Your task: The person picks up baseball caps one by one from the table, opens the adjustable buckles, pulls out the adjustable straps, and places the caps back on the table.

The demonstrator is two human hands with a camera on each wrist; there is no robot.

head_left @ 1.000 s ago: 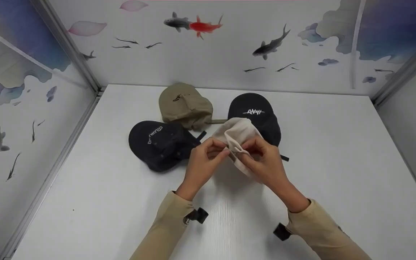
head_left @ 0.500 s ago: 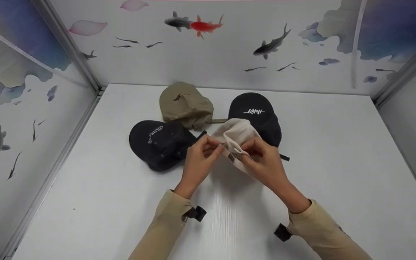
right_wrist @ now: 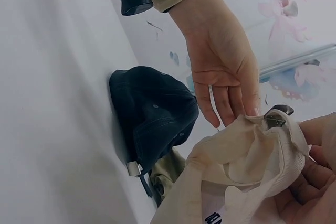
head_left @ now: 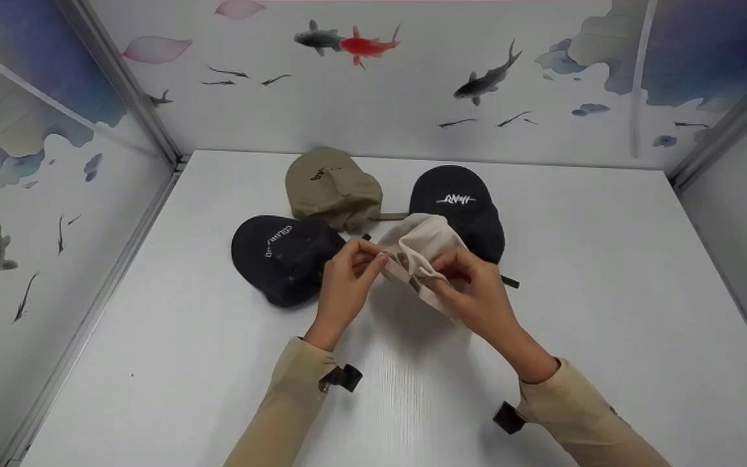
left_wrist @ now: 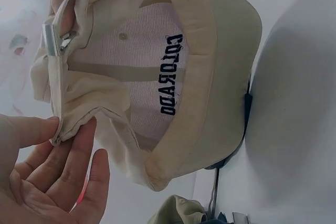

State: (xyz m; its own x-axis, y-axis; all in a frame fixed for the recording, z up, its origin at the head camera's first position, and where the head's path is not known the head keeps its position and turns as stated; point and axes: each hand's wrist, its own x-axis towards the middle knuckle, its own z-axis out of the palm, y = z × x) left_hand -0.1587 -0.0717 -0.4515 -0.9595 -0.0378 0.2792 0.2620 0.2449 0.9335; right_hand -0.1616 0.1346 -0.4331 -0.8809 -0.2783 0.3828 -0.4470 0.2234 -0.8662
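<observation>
"Movement, since a second ago?"

"Some; the left hand [head_left: 342,282] has drawn away from the right hand [head_left: 480,285], toward the left edge of the tabletop [head_left: 172,363], and more of the cream cap's [head_left: 420,228] rear opening shows between them; the right hand looks unmoved, as do the three caps lying there."

"And the fingers?"

"Left thumb and fingertips pinch the opening's edge, the little finger standing apart; right thumb and fingers are clamped on the same edge, by a metal buckle [left_wrist: 51,39]; the cap is up over the middle, though I can't tell whether its brim touches anything."

"Those other caps?"

"Khaki cap [head_left: 333,188] and black cap [head_left: 456,198] near the far edge; dark lettered cap [head_left: 279,256] closer to the left edge."

"The room?"

"White, smooth top; behind its far edge, a pale wall [head_left: 360,110] painted with fish [head_left: 368,47]; metal strips [head_left: 117,81] rise from both far corners."
</observation>
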